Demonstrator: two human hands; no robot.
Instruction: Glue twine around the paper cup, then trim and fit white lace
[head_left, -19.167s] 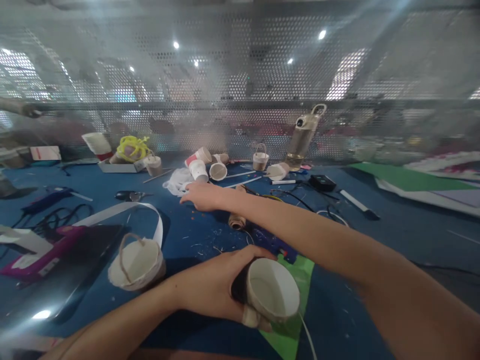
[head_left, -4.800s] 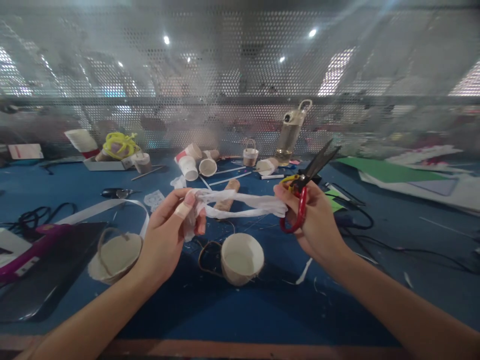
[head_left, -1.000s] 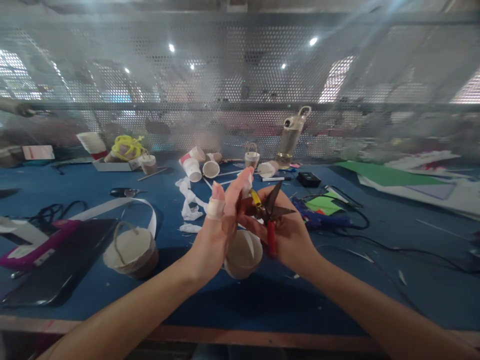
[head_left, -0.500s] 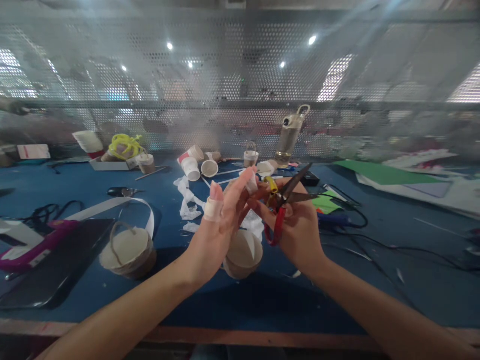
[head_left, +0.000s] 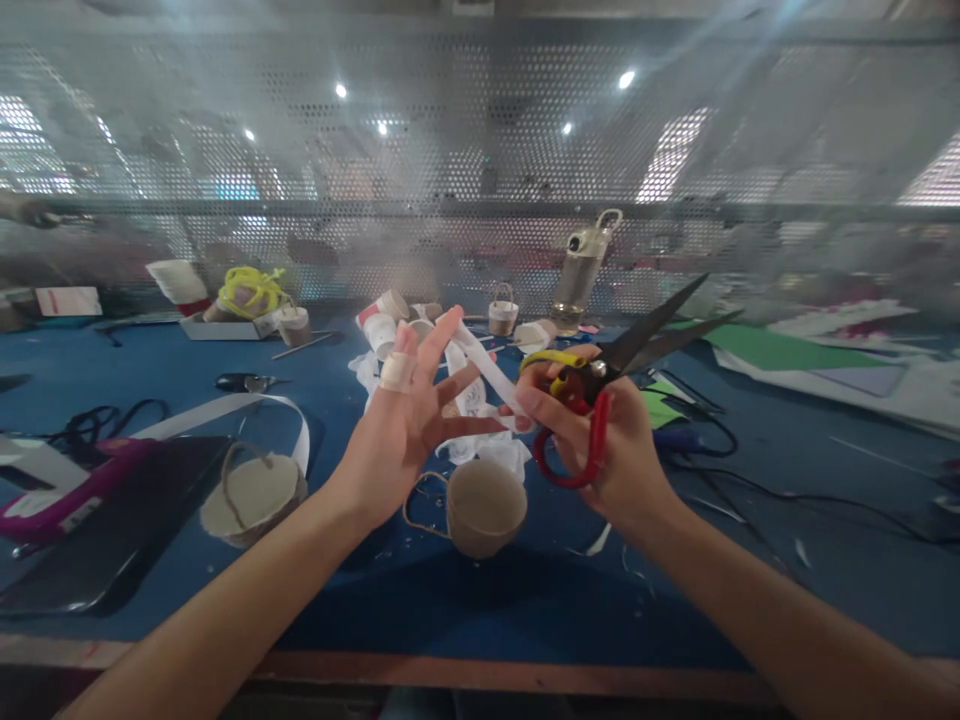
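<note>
My left hand (head_left: 394, 425) is held with its fingers spread, palm toward the right, and a pale wrap circles its thumb. A white strip (head_left: 487, 370) stretches from its index fingertip down to my right hand (head_left: 600, 430). Between thumb and fingers, my right hand pinches the strip's lower end. It also grips scissors (head_left: 596, 372) with red and yellow handles, their blades parted and pointing up to the right. Below the hands stands a small cup basket (head_left: 486, 510), its twine handle (head_left: 424, 505) hanging to the left. Crumpled white material (head_left: 480, 445) lies behind it.
Left, another basket (head_left: 255, 495) stands near a purple-and-white device (head_left: 82, 485) on a black tray. Cups (head_left: 382, 330), a yellow cord bundle (head_left: 251, 290) and a bottle (head_left: 581, 275) line the back. Right are a blue tool (head_left: 679, 440), cables and green sheets (head_left: 787, 350).
My hands have drawn apart, left hand leftward, and the white strip now shows stretched between them. The scissors have come rightward and closer. The cup basket's twine handle is now uncovered.
</note>
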